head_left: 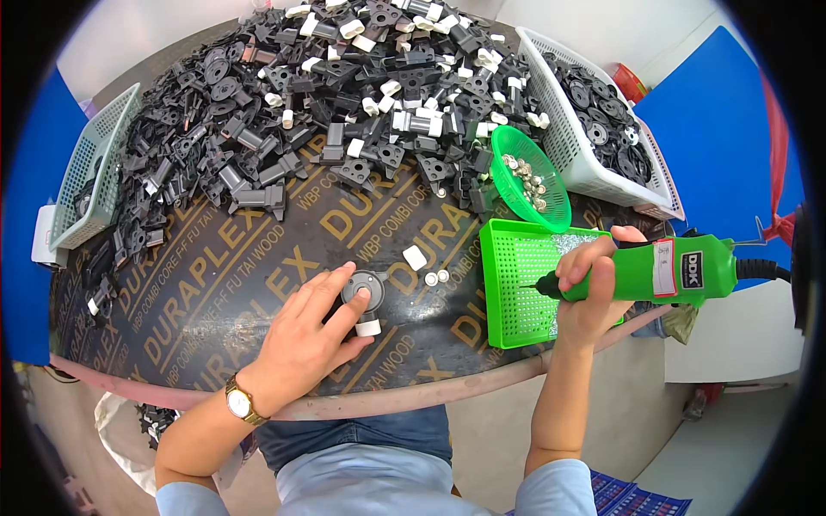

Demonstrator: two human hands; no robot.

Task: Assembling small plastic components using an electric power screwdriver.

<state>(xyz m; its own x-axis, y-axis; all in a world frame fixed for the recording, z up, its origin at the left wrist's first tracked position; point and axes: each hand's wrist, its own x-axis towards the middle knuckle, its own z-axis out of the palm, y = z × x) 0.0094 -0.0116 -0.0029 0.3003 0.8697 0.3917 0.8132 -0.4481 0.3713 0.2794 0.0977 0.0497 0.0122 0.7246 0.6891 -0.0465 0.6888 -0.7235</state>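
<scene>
My left hand (301,325) presses a round black plastic part (372,290) on the table, fingertips on its disc and thumb beside the white cap (368,328) at its near end. A green electric screwdriver (662,270) is gripped in my right hand (588,291), its dark tip pointing left above a green perforated tray (494,301). Shiny small bits, likely screws, lie in the tray, partly behind that hand. Just right of the plastic part are a loose white cap (415,257) and small round metal pieces (437,277).
A big heap of black and white plastic parts (284,120) covers the table's far side. A green round basket (561,206) of small metal pieces leans beyond the tray. White crates stand at right (575,142) and left (90,202). The screwdriver's cord (764,270) runs right.
</scene>
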